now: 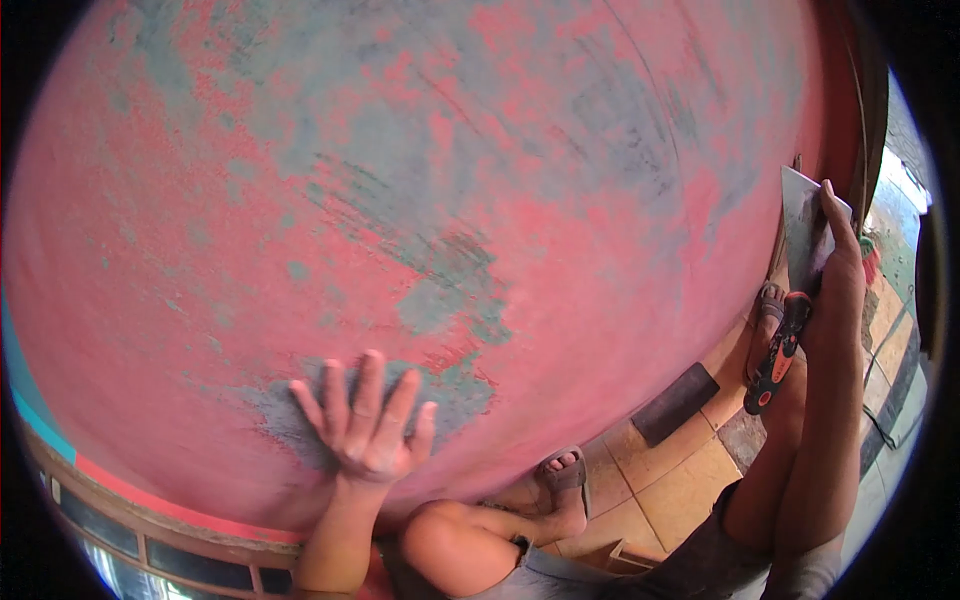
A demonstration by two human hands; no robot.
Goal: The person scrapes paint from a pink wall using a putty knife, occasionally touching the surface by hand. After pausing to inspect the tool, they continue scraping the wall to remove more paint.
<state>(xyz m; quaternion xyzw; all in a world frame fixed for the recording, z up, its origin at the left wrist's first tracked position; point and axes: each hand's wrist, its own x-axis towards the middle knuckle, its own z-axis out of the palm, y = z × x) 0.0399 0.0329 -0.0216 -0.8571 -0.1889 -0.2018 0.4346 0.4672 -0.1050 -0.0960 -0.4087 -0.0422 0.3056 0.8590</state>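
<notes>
My left hand (365, 430) lies with spread fingers against the lower part of a pink wall (590, 290), over a grey-green patch. Around it the paint is worn and blotchy, with grey and greenish areas and dark scrape marks higher up. On the right side my right hand (842, 260) grips a putty knife (808, 230), fingers along its broad metal blade. The black and orange handle of the knife points down along my forearm. The blade is upright, close to the wall's right edge in this view.
Below the wall is a tiled floor (680, 490) with a dark flat rectangular piece (676, 404) on it. My bent legs and sandalled feet (565, 485) are close to the wall. A window frame (160, 560) shows at lower left, and a dark cable (880, 430) lies at right.
</notes>
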